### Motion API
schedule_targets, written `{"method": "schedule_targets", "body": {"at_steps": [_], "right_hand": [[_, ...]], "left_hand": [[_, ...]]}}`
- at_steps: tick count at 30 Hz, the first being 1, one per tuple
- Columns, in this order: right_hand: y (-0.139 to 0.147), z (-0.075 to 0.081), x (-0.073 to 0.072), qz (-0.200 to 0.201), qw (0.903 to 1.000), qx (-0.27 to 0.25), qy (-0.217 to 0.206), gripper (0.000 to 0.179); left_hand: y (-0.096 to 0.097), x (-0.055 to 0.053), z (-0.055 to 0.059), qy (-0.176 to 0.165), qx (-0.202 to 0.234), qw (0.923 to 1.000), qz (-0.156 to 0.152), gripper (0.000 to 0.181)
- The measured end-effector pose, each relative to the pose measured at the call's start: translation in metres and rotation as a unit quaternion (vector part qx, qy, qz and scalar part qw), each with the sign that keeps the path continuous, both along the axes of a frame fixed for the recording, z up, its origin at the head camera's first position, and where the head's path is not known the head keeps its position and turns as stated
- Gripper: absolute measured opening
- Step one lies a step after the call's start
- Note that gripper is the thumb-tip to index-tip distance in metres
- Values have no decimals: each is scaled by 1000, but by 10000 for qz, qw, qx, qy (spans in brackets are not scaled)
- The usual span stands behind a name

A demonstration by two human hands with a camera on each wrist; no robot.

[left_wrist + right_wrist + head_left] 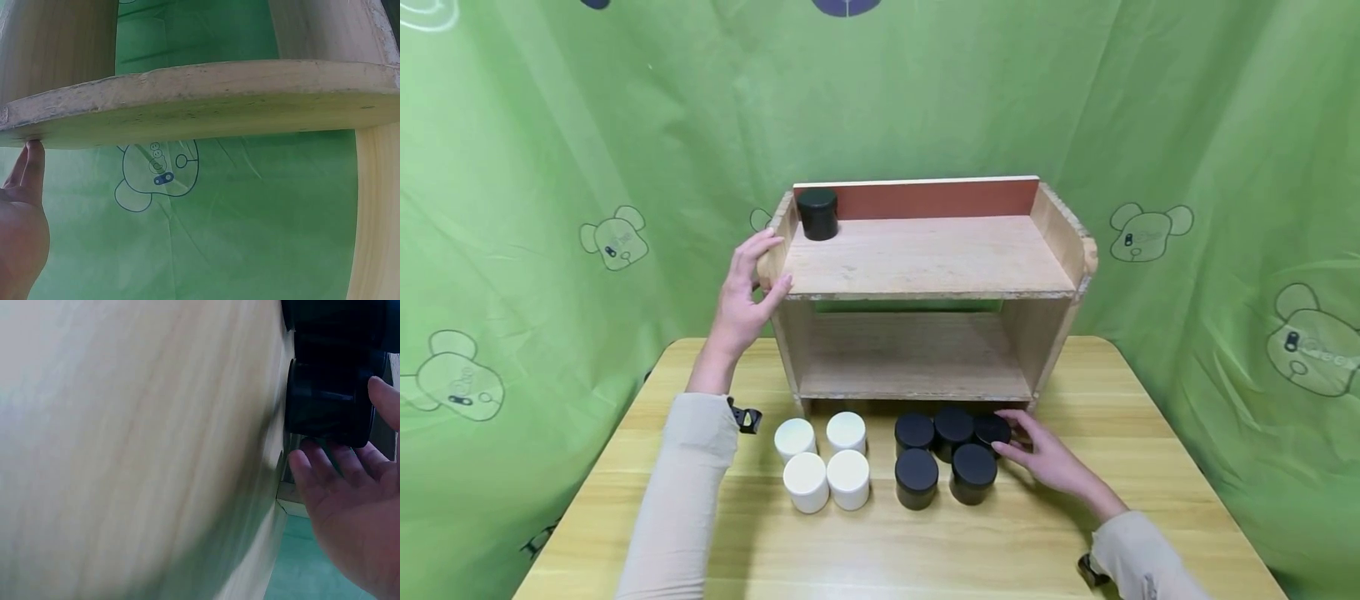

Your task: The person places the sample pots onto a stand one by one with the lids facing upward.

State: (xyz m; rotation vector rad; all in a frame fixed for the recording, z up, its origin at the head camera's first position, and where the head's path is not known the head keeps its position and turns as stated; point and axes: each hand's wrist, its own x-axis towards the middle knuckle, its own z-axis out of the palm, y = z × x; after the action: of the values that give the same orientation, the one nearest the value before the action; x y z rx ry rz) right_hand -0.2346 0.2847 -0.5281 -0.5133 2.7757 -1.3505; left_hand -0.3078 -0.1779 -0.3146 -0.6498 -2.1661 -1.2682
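Backdrop: a green fabric curtain (925, 108) printed with outlined animal heads, behind and at both sides of the desk.
Desk: a pale wood-grained desk (910, 546), both far corners rounded.
Shelf: a two-tier wooden shelf unit (925, 250) with a red-brown back strip, standing toward the desk's far edge, between those corners.
Sleeves: a light beige sleeve (688, 467) on the left arm, its match (1150, 550) on the right.
Left hand: the left hand (743, 304) rests against the shelf's left side panel near its top; thumb and fingers are spread apart, the fingertips on the panel.
Right hand: the right hand (1048, 458) has its fingers bent round a black cylindrical lidded jar (990, 428), thumb on the near side; how firmly, I cannot tell. This jar stands on the desk before the shelf's right front corner, at the right end of the back row.
Black jars: four more, two in that back row (953, 427) and two in front (916, 477); another (817, 217) stands in the upper tier's back left corner.
White jars: four white cylindrical lidded jars (806, 482), two by two, before the shelf's left half.
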Motion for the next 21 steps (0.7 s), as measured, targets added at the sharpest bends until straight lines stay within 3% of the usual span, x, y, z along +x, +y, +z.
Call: {"method": "schedule_targets", "body": {"at_steps": [10, 21], "right_hand": [[1, 0, 0, -34, 9999, -135, -101, 52], [2, 6, 4, -157, 9998, 30, 106, 52]], "left_hand": [[0, -1, -1, 90, 10, 10000, -30, 54], [1, -1, -1, 63, 34, 10000, -44, 54]]}}
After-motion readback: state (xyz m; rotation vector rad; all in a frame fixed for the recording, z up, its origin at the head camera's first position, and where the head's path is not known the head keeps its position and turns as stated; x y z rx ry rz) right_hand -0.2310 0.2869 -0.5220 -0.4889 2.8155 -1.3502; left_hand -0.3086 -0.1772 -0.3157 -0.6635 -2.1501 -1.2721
